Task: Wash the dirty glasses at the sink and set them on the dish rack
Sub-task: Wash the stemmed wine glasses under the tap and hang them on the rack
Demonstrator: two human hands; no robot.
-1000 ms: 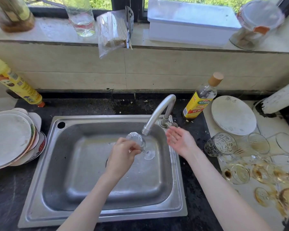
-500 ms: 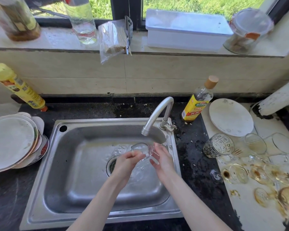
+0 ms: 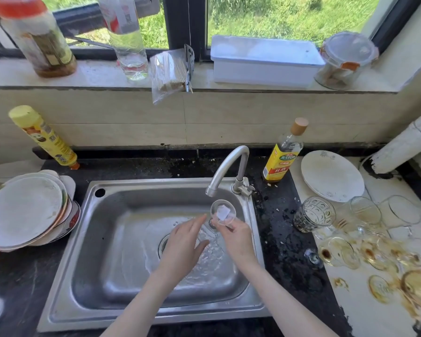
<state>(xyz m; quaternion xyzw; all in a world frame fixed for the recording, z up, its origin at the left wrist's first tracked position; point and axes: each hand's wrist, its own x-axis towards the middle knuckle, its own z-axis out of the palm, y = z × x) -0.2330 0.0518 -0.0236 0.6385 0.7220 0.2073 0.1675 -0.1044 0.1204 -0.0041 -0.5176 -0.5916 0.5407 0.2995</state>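
A small clear stemmed glass is held under the faucet over the steel sink, its round mouth turned toward me, with water running below it. My right hand pinches the glass from underneath. My left hand sits just left of it with fingers extended toward the glass, wet from the stream; whether it touches the glass I cannot tell. Several dirty glasses with brown stains lie on the white counter at the right, along with a patterned tumbler.
A stack of plates leans at the left of the sink. A yellow bottle stands behind it, and a cooking-wine bottle and a white plate to the right of the faucet. Containers line the window sill.
The glass passed from my left hand to my right hand, which came in from the faucet side. The glass now sits higher under the spout, mouth facing me. Water is running.
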